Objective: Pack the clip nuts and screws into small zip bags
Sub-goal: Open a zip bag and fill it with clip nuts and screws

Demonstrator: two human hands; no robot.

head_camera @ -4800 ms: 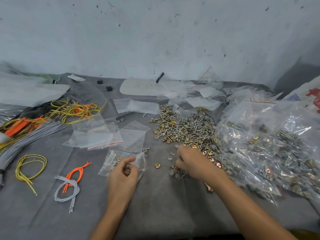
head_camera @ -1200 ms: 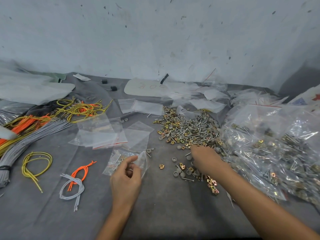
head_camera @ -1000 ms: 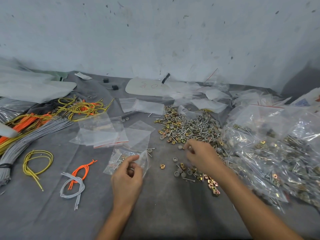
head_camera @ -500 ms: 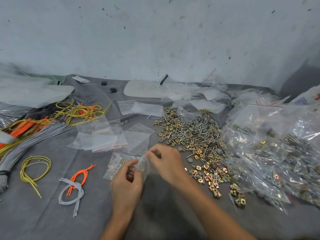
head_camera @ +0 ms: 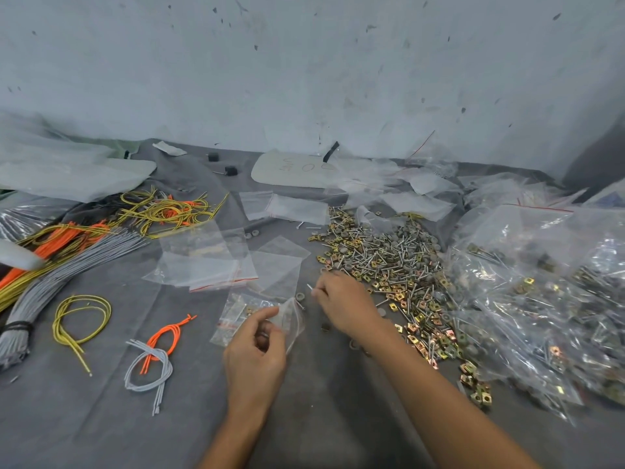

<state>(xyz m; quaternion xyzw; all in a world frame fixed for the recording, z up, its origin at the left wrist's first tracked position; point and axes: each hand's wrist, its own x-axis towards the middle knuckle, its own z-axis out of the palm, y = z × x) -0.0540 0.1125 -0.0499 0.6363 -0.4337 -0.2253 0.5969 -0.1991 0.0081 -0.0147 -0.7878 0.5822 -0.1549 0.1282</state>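
My left hand (head_camera: 255,346) pinches the open mouth of a small clear zip bag (head_camera: 236,316) that lies on the grey cloth with some hardware inside. Just right of the bag mouth, my right hand (head_camera: 345,302) pinches a thin silver screw (head_camera: 310,288) at its fingertips. A grey washer (head_camera: 299,296) lies between the two hands. Behind and to the right of my right hand spreads the loose pile of gold clip nuts and screws (head_camera: 389,262).
Empty zip bags (head_camera: 209,262) lie behind the left hand. Large clear bags of packed hardware (head_camera: 541,299) crowd the right side. Yellow, orange and grey cords (head_camera: 67,252) fill the left, with small cord loops (head_camera: 152,357) nearer. A wall stands behind.
My right hand left the pile, came over to the bag mouth and now sits just right of it with a screw. My left hand has kept its hold on the bag.
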